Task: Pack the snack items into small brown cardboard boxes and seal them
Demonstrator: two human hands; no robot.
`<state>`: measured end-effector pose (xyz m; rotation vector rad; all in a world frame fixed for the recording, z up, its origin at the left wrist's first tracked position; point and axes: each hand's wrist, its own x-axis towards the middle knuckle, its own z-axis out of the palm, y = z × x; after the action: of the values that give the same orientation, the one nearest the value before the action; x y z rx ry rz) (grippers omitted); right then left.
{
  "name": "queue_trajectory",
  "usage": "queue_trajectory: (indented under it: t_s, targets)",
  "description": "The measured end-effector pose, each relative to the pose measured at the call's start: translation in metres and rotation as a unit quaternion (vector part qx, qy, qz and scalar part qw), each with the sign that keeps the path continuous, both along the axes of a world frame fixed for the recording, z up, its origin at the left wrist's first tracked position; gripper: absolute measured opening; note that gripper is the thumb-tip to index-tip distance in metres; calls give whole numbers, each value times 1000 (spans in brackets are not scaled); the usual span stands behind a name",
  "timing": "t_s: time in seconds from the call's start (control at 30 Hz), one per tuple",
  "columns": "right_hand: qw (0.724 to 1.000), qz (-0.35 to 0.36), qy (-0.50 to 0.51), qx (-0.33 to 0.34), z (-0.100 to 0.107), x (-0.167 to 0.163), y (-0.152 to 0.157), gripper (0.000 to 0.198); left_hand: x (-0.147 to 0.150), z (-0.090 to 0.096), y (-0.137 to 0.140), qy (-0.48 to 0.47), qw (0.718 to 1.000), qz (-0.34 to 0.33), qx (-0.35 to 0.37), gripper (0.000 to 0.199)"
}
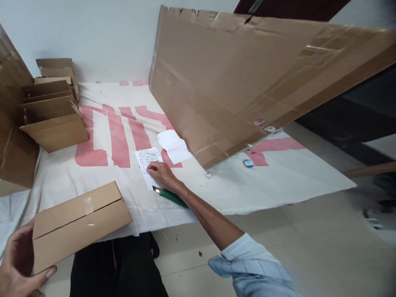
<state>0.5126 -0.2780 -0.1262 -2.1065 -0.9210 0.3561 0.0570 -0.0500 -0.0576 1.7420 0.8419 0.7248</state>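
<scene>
My left hand (19,262) grips the near-left end of a closed, flat cardboard box (93,222), thumb on its lower edge and fingers behind it. Short bits of clear tape cross the seam of the box, which is tilted at the cloth's front edge. My right hand (162,173) is over a white sheet (148,179) with rows of small printed squares. Its fingers are pinched together against the sheet; whatever is between them is too small to make out. Just below the right wrist lies a green box cutter (171,197) with its blade end showing, partly behind the forearm.
A white cloth (58,173) with red shapes covers the work surface. Folded white paper (175,146) lies behind the sheet. Open cardboard boxes (58,132) stand at the left. A large cardboard panel (229,82) leans at the right, near a small blue-and-white roll (248,163).
</scene>
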Motion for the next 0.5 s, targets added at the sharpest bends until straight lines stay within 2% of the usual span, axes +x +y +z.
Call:
queue_trajectory:
  t_s: [0.17,0.27,0.5]
  targets:
    - [996,-27,-69,-46,-4,-3,1,21,8,4,-9,-12,998,55,-30,91]
    - [992,-11,-110,-68,-5,-6,0,14,11,3,-10,-18,996,76,-46,91]
    - [982,12,-159,-104,-9,-9,-2,17,13,4,-11,-19,998,59,-29,89]
